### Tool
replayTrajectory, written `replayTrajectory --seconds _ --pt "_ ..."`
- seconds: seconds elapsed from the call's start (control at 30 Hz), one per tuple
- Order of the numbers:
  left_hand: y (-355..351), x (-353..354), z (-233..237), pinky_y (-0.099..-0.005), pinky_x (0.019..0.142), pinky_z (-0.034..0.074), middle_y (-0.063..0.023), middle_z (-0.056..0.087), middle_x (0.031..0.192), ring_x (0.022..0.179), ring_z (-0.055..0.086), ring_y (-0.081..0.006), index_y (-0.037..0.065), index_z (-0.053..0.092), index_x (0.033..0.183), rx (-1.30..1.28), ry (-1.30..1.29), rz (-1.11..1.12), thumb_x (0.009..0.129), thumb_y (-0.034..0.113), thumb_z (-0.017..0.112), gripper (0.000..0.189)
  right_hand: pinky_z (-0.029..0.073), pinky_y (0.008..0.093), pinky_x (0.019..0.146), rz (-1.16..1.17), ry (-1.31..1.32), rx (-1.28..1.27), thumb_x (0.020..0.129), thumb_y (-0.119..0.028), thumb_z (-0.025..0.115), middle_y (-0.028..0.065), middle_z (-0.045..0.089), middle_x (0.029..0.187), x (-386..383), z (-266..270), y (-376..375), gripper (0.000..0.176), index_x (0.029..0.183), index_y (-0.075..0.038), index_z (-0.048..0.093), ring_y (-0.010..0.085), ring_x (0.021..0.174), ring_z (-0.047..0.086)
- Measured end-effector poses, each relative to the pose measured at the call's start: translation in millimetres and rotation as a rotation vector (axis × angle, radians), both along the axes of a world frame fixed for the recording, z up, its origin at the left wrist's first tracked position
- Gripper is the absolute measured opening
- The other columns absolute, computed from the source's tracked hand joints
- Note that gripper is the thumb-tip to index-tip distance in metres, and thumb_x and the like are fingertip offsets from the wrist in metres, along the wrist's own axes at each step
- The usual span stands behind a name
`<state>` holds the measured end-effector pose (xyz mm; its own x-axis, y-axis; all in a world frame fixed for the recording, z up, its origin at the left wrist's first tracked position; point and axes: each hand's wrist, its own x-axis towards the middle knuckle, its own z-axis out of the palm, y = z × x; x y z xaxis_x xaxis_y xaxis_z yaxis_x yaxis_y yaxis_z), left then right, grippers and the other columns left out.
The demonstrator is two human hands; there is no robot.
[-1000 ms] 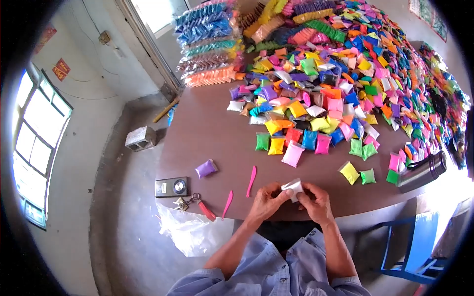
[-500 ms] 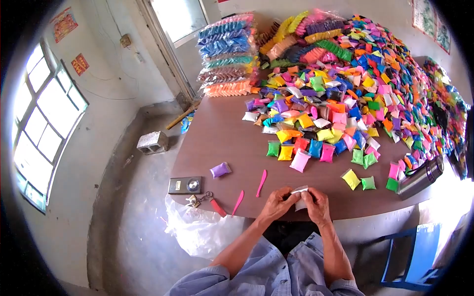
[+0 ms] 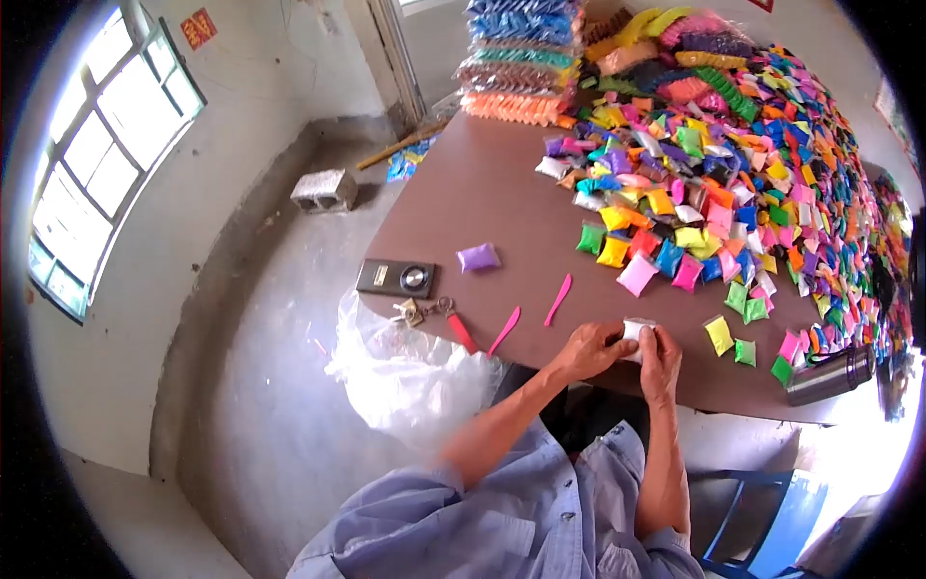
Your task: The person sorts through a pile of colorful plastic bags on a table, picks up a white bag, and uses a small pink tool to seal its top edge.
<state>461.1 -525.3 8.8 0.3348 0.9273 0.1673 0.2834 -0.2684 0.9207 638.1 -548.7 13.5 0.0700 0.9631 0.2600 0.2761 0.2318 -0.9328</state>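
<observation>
A small white packet [image 3: 637, 331] is held between both hands at the table's front edge. My left hand [image 3: 592, 351] pinches its left side, with the fingers curled in. My right hand [image 3: 660, 363] grips the packet from the right, thumb on top. Left of the hands, two pink plastic knives [image 3: 558, 299] lie on the brown table [image 3: 434, 207]. Farther left are a purple packet [image 3: 478, 257], a dark box-shaped device with a round dial [image 3: 396, 278] and keys with a red tag [image 3: 461, 333].
A large heap of colourful packets [image 3: 762, 193] covers the table's right side, beside stacked bagged packets [image 3: 516, 68] at the back. A steel flask [image 3: 830, 376] lies at the right edge. Below are a clear plastic bag [image 3: 415, 386], a blue chair [image 3: 786, 516] and a concrete block [image 3: 324, 190].
The camera view has shifted, so the table and its contents appear farther right and higher. Both hands still hold the white packet, with the left fingers slightly rearranged.
</observation>
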Motion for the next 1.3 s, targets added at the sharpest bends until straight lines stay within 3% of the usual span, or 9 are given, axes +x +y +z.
replayTrajectory --seconds 0.2,0.27,0.4,0.5,0.63,0.9,1.13,1.27,1.3 --pt "-7.4 4.6 12.1 -0.0422 0.061 0.046 -0.0161 0.06 0.072 0.065 0.058 -0.0236 -0.001 0.067 0.09 0.028 -0.03 0.031 0.097 0.035 0.071 0.037 0.045 0.0268 0.07 -0.053 0.102 -0.047 0.106 -0.025 0.06 -0.0037 0.061 0.087 8.2 -19.4 2.6 0.026 0.101 0.0 0.068 0.0072 0.083 0.051" --pt "-2.2 5.4 14.0 -0.044 0.062 0.05 -0.0196 0.068 0.079 0.069 0.067 -0.0317 -0.001 0.07 0.091 -0.06 0.018 0.014 0.096 0.045 0.069 0.047 0.045 0.0263 0.071 -0.063 0.072 -0.029 0.107 -0.021 0.059 -0.0045 0.061 0.089 6.0 -17.9 2.8 0.025 0.103 0.001 0.069 0.0066 0.084 0.052" --pt "-1.6 10.8 -3.7 -0.0466 0.063 0.051 -0.0209 0.068 0.08 0.07 0.067 -0.0364 -0.001 0.069 0.094 0.042 -0.137 0.108 0.097 0.039 0.068 0.041 0.046 0.0312 0.069 -0.098 -0.085 0.039 0.108 -0.027 0.056 0.0016 0.059 0.08 1.1 -12.8 0.2 0.031 0.099 0.002 0.066 0.0109 0.079 0.052" --pt "1.2 14.1 -16.7 -0.0427 0.061 0.05 -0.0204 0.066 0.077 0.065 0.064 -0.0311 0.002 0.069 0.09 0.189 -0.152 0.174 0.099 0.034 0.069 0.033 0.046 0.0319 0.069 -0.179 0.044 0.008 0.109 -0.03 0.053 0.0049 0.06 0.08 -7.0 -9.9 0.7 0.036 0.099 0.002 0.066 0.0114 0.08 0.052" --pt "2.6 12.9 -16.2 -0.0436 0.059 0.049 -0.0204 0.066 0.075 0.063 0.064 -0.032 0.001 0.069 0.088 0.148 -0.15 0.144 0.097 0.035 0.069 0.035 0.045 0.0307 0.068 -0.066 -0.037 -0.003 0.11 -0.03 0.053 0.0036 0.06 0.082 1.5 -12.5 2.0 0.037 0.099 0.002 0.067 0.0105 0.079 0.052" --pt "10.3 16.6 3.9 -0.0436 0.057 0.049 -0.0217 0.067 0.075 0.063 0.065 -0.0325 -0.002 0.07 0.089 -0.055 -0.197 0.141 0.096 0.032 0.069 0.035 0.05 0.0304 0.076 -0.212 0.034 0.056 0.106 -0.017 0.063 0.0041 0.07 0.092 1.6 -29.5 3.9 0.021 0.108 0.002 0.071 0.0104 0.084 0.059" --pt "19.1 22.7 -14.2 -0.0437 0.062 0.053 -0.0255 0.069 0.084 0.072 0.07 -0.0384 -0.002 0.073 0.096 0.104 -0.137 0.218 0.097 0.025 0.067 0.027 0.051 0.0309 0.078 -0.232 -0.147 0.109 0.106 -0.024 0.062 0.0056 0.072 0.093 -7.6 -19.1 4.5 0.028 0.111 0.002 0.072 0.0105 0.088 0.06" --pt "14.9 26.2 -17.6 -0.0385 0.063 0.052 -0.0207 0.07 0.082 0.067 0.064 -0.0179 -0.002 0.073 0.102 0.084 -0.172 0.252 0.099 0.023 0.068 0.026 0.05 0.0288 0.073 -0.193 0.0 -0.127 0.104 -0.024 0.063 -0.0015 0.067 0.087 -1.8 -19.1 0.2 0.025 0.11 -0.002 0.074 0.0064 0.084 0.057" --pt "11.2 22.5 -1.6 -0.0345 0.063 0.05 -0.0121 0.07 0.079 0.073 0.058 -0.0097 -0.004 0.073 0.104 -0.13 -0.205 0.19 0.101 0.025 0.068 0.03 0.05 0.028 0.073 -0.254 0.039 -0.061 0.103 -0.024 0.065 -0.0034 0.067 0.087 -6.4 -21.3 -0.1 0.024 0.109 -0.003 0.075 0.0054 0.083 0.056"
